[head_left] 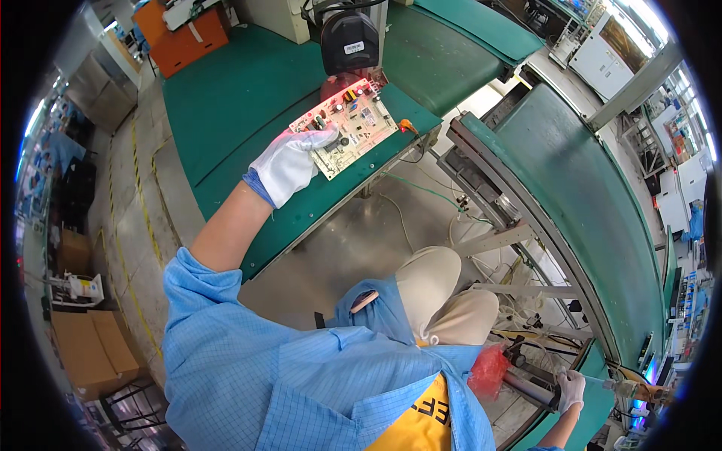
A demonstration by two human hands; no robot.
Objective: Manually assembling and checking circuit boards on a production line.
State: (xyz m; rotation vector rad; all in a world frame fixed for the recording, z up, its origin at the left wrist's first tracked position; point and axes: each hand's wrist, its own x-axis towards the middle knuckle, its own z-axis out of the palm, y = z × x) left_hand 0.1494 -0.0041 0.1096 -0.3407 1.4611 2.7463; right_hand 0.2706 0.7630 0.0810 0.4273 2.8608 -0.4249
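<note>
In a white glove, my left hand (293, 161) grips the near left edge of a printed circuit board (353, 129). Components stud the board's upward face, and red light falls along its far left side. It is held over the green mat, just below a black scanner-like device (350, 43) on a stand. Far to the lower right, my right hand (571, 389), gloved too, is closed beside the black end of a grey tube (530, 387). Whatever its fingers hold is too small to make out.
The green-topped bench (248, 98) carries an orange box (188, 41) at the far left. A green conveyor belt (575, 180) curves along the right. Loose cables (398, 214) hang below the bench edge. Red plastic wrap (487, 373) sits near my right side; a cardboard box (94, 349) stands left.
</note>
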